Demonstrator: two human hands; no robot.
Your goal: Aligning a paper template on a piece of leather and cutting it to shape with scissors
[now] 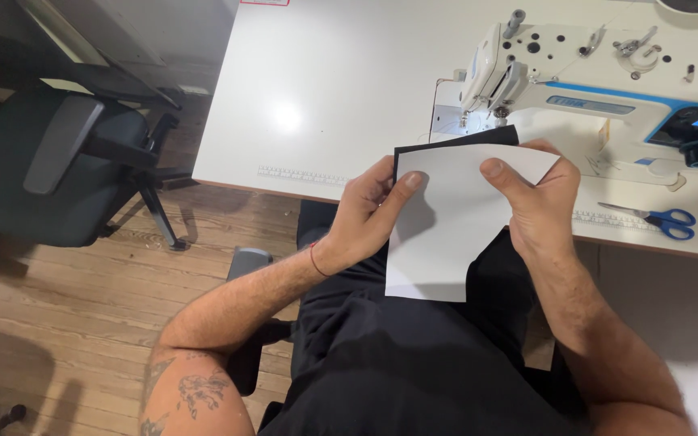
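Note:
I hold a white paper pattern piece [446, 234] laid over a piece of black fabric [456, 139], just in front of the table edge above my lap. My left hand [369, 214] pinches the left edge of the stack, thumb on top of the paper. At the upper right corner, my right hand [539, 202] grips both layers with its thumb pressed on the white sheet. The black fabric peeks out along the top and left edges and hangs down below my right hand.
A white and blue sewing machine [575, 81] stands on the white table [325, 97] right behind my hands. Blue-handled scissors [660, 218] lie at the table's right front edge. A dark office chair [58, 161] stands on the wooden floor to the left.

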